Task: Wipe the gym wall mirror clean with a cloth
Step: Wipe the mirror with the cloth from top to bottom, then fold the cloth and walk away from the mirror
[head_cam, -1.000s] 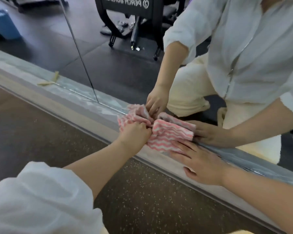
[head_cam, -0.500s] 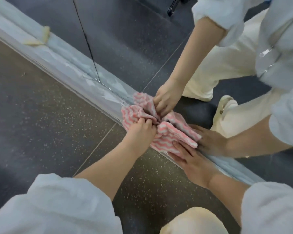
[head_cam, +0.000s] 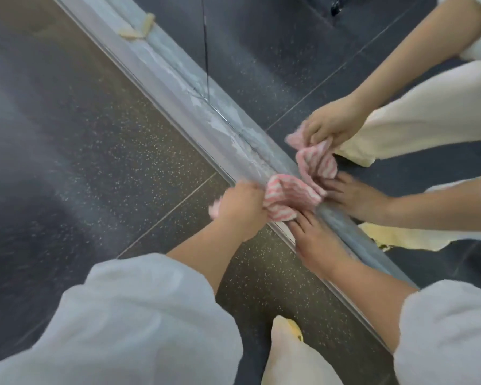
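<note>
The left hand (head_cam: 240,208) grips the bunched pink-striped cloth (head_cam: 285,197) at the mirror (head_cam: 275,65)'s bottom ledge (head_cam: 178,87); the right hand (head_cam: 314,241) rests flat, fingers straight, beside it. Best to drag firmly along the ledge, keeping cloth pressed into the corner.

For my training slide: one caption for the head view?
Left hand grips striped cloth at mirror base; right hand rests flat alongside.

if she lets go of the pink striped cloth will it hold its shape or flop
The cloth would probably flop: it bunches into soft folds where the left hand grips it. It looks thin and light. Under the flat right hand it would likely slide along the ledge.
</note>
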Available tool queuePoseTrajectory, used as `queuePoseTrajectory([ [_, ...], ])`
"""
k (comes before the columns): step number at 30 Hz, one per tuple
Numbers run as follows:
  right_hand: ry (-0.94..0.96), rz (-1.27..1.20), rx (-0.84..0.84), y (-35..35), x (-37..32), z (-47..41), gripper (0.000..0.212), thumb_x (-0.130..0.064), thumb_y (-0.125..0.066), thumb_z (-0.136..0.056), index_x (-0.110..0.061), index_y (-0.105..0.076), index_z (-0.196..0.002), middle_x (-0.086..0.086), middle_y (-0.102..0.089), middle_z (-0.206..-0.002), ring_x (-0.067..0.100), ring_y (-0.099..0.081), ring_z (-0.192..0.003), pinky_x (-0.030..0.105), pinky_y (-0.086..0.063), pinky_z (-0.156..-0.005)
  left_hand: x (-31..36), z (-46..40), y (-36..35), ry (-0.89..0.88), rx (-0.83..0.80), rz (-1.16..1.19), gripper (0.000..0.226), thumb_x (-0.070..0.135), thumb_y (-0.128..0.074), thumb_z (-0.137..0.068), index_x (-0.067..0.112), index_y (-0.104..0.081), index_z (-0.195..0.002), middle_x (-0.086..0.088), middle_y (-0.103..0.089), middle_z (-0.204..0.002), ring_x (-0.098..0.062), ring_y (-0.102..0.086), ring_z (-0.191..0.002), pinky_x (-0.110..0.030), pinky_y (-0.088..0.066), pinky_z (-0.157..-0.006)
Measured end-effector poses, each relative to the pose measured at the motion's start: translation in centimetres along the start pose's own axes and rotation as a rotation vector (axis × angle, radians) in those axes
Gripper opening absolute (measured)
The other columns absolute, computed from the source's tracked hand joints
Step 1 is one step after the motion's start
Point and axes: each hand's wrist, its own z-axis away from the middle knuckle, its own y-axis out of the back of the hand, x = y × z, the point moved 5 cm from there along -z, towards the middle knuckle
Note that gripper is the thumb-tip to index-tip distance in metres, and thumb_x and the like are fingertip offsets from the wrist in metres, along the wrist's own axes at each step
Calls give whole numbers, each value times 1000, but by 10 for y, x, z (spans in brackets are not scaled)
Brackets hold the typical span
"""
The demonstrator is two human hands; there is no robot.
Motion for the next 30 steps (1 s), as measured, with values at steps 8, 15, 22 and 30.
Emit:
queuePoseTrajectory([
  [8, -213, -408, -19, 151, -96, 5, 48, -8, -53, -93, -10, -45, -140, 5, -33, -151, 23, -28, -140, 27, -18, -114, -12, 142, 73, 436, -49, 974, 11, 24, -59, -88, 15, -57, -82, 1, -61, -80, -15, -59, -78, -28, -48, -71],
  [15, -471, -1160, -256, 249, -192, -27, 25, -23, -40, -102, -30, -63, -110, 2, -62, -126, 17, -54, -112, 31, -38, -96, -55, 240, 193, 557, 361, 1159, 13, 16, -60, -87, 20, -58, -75, 4, -61, -74, -11, -60, -73, -17, -44, -59],
  [22, -298, -1499, -460, 317, -301, -87, 53, -55, -34, -98, -17, -63, -120, 11, -69, -112, 21, -63, -91, 41, -46, -90, -114, 310, 283, 578, 631, 1124, 23, 0, -57, -81, 11, -49, -62, 6, -47, -56, 1, -44, -48, -9, -36, -45],
  [30, -262, -1610, -348, 366, -392, -150, 22, -19, -41, -103, -16, -55, -119, 8, -68, -112, 20, -67, -96, 30, -53, -71, -190, 357, 343, 490, 699, 1234, 24, 31, -68, -85, 24, -46, -88, 7, -57, -84, 0, -54, -69, -9, -42, -56],
])
